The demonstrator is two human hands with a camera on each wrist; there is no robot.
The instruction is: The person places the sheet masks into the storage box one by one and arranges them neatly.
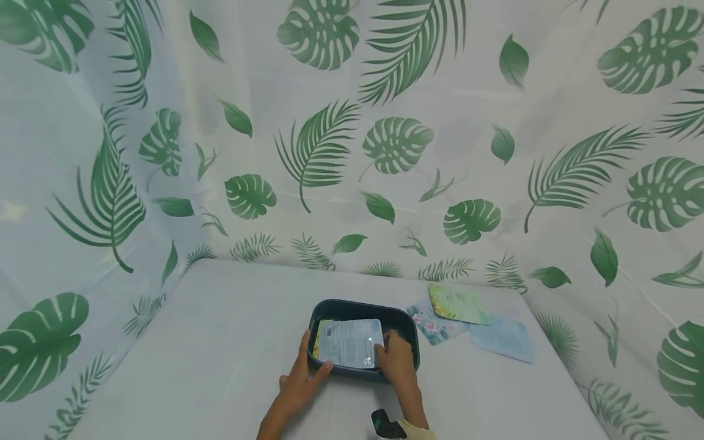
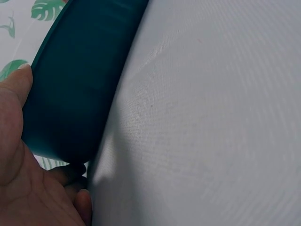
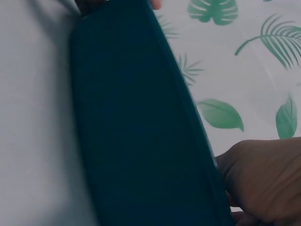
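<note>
A dark teal plastic tray [image 1: 398, 315] with rounded corners stands on the white table. Inside its left part lies a pale blue-white sheet mask packet [image 1: 349, 342], printed side up, over another with a yellow-green edge [image 1: 316, 339]. My left hand [image 1: 299, 379] grips the tray's near left corner, the thumb at the near rim and fingers round the end; the left wrist view shows this hand [image 2: 23, 155] against the wall. Reaching into the tray, my right hand [image 1: 397, 359] pinches the top packet's right edge. In the right wrist view the tray wall hides that hand's fingertips [image 3: 263, 181].
Right of the tray, several packets overlap on the table [image 1: 220, 354]: a yellow-green one [image 1: 458, 304], a flowered one [image 1: 434, 322] and a light blue one [image 1: 503, 338]. White leaf-print cloth [image 1: 330, 244] rises behind and at both sides.
</note>
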